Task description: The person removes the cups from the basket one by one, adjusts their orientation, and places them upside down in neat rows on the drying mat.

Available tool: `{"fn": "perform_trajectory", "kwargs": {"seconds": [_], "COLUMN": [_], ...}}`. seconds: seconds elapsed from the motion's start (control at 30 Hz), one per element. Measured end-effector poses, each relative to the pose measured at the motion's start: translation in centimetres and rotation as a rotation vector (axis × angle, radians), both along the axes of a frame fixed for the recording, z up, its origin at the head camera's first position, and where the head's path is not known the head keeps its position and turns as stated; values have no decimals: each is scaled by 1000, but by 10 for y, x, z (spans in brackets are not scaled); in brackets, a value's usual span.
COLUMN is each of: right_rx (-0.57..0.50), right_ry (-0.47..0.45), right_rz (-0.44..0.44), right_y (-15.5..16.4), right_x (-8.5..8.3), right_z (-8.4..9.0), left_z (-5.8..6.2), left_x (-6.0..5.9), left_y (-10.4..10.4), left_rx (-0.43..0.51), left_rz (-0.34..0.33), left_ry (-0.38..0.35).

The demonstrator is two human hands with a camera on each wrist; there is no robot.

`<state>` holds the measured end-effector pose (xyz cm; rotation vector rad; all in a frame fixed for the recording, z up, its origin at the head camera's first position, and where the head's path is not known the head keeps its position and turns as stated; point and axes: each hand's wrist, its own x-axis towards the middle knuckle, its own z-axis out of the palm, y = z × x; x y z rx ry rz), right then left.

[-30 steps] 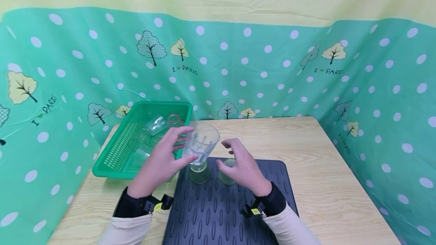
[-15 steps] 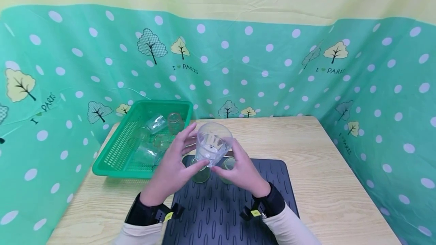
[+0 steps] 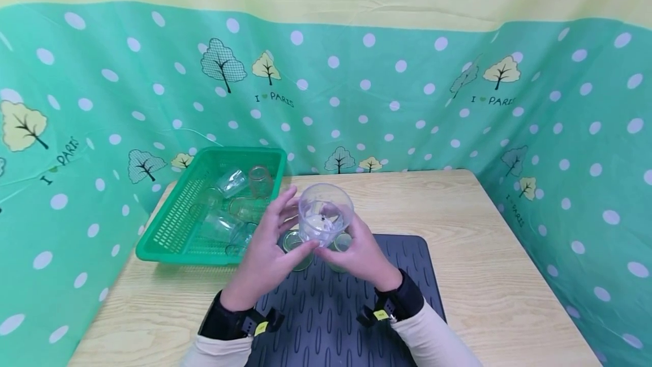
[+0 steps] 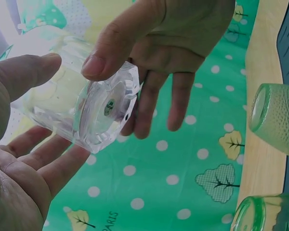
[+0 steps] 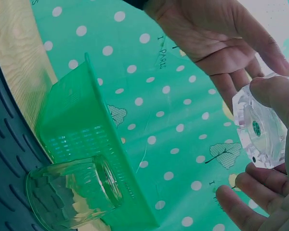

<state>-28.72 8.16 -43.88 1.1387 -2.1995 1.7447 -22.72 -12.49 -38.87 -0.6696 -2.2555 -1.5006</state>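
A clear drinking glass (image 3: 326,211) is held in both hands above the dark mat, its open rim up and tilted. My left hand (image 3: 270,254) grips its left side, thumb near the base and fingers behind. On the other side my right hand (image 3: 364,248) holds it, thumb low by the base. In the left wrist view, the glass's thick faceted base (image 4: 108,113) bears a small green sticker. Behind and below the hands, two greenish glasses (image 3: 292,240) stand on the mat, partly hidden; one in the left wrist view is a textured glass (image 4: 277,118).
A green plastic basket (image 3: 165,231) with several clear glasses lying in it stands at the left. The dark ribbed mat (image 3: 326,321) covers the middle of the wooden table (image 3: 501,276). A dotted green curtain (image 3: 407,95) hangs behind and at both sides.
My left hand has moved right with the glass, clear of the basket. My right hand, apart from the glass at first, now holds it too. The glass has tipped more upright.
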Motion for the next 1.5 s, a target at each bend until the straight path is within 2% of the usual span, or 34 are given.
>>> {"fn": "perform_trajectory", "kwargs": {"seconds": [0.33, 0.63, 0.7, 0.83, 0.9, 0.97, 1.03, 1.1, 1.17, 1.37, 1.5], "right_rx": [-13, -105, -123, -136, -143, -149, -163, -178, -191, -200, -106], "right_ry": [-19, -3, -2, 16, 30, 42, 49, 57, 68, 114, 189], "right_rz": [0, -130, -153, -209, -241, -283, -322, -360, -393, -480, -566], "right_y": [1, 9, 11, 14, 16, 16, 16, 16, 17, 29, 45], "right_x": [-2, -6, -8, -10, -10, -10, -11, -11, -12, -18, -26], "right_z": [-4, -6, -5, -4, -4, -4, -4, -5, -4, 4, 11], "left_z": [-8, -15, -18, -23, -25, -26, -27, -28, -29, -32, -33], "left_x": [-7, -16, -18, -23, -27, -29, -32, -33, -35, -40, -43], "left_y": [-3, -19, -23, -30, -33, -35, -38, -40, -43, -46, -49], "left_rx": [16, -62, -21, 122, 140, 104, 37, -28, -72, -147, -162], "left_rz": [-30, -23, -56, -189, -212, -165, -85, -5, 46, 105, 122], "left_ry": [-17, 0, 11, 73, 107, 124, 126, 112, 87, -18, -53]}}
